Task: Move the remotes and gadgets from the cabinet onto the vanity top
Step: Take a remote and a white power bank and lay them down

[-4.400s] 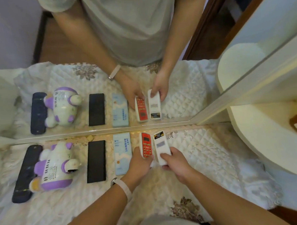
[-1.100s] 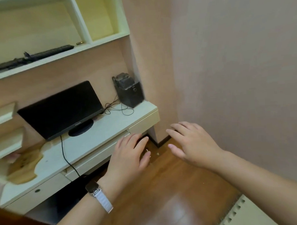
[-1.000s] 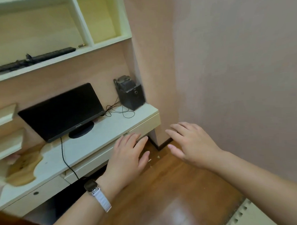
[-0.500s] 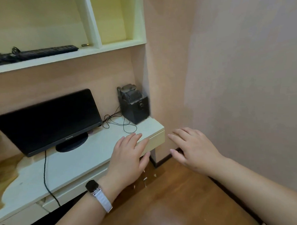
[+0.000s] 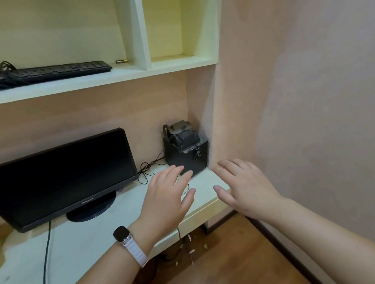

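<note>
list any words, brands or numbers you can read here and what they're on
Nothing here reads clearly.
Monitor: small brand mark on the bottom bezel, too blurred to read.
Keyboard: key markings too small.
Black speaker box: no legible label.
Watch: screen dark.

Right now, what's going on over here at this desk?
A person is reaching with both hands toward the black speaker box at the desk's right end. The left hand, with a watch on the wrist, and the right hand are both open and empty, touching nothing yet. A dark monitor stands to the left, and a keyboard lies on the shelf above.
</note>
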Demonstrator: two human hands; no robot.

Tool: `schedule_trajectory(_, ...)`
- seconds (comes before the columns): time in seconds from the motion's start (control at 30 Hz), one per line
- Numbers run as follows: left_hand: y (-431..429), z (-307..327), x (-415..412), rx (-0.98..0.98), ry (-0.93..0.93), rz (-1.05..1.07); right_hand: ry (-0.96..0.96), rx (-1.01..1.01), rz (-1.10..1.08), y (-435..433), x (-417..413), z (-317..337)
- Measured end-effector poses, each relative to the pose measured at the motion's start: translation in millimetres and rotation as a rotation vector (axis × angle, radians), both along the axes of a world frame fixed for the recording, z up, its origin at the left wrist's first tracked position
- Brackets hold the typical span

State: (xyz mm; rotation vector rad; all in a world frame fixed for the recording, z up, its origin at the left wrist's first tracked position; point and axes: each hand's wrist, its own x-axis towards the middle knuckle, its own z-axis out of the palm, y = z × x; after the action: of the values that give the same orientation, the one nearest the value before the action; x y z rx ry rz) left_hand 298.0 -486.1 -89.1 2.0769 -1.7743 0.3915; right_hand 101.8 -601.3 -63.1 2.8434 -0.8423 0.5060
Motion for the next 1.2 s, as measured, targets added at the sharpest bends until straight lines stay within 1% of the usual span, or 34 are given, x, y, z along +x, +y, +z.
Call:
schedule_trajectory(0.2, -59.3, 9.2, 25.4, -0.029, -0.016, 0.052, -0.048, -0.039, 0.054, -71.2, 28.3, 8.1)
schedule_trajectory(0.37, -113.3, 32.2, 41.2, -0.086, -0.054, 0.117, -0.142, -0.046, 0.134, -146.1, 61.0, 19.8)
schedule_trajectory(0.63, -205.4, 89.0, 56.1, -0.196, -0.159, 0.230, -0.264, -0.128, 0.251, -257.2, 91.0, 91.0)
schedule_trajectory(0.8, -239.4, 127.0, 70.3, -0.236, -0.213, 0.281, -0.332, -0.183, 0.289, -303.8, 111.6, 140.1)
schedule_trajectory(0.9, -255.5, 156.1, 79.6, -0.275, -0.251, 0.276, -0.396, -0.263, 0.314, -319.8, 124.3, 172.7)
schedule_trajectory(1.0, -269.6, 191.8, 90.7, -0.364, -0.310, 0.222, -0.440, -0.313, 0.331, -327.9, 137.3, 206.6)
schedule_trajectory(1.07, -276.3, 223.4, 98.2, -0.436, -0.364, 0.192, -0.478, -0.350, 0.347, -330.1, 144.0, 232.4)
schedule_trajectory(1.2, -282.8, 301.3, 116.5, -0.566, -0.469, 0.139, -0.543, -0.498, 0.398, -330.8, 156.2, 294.4)
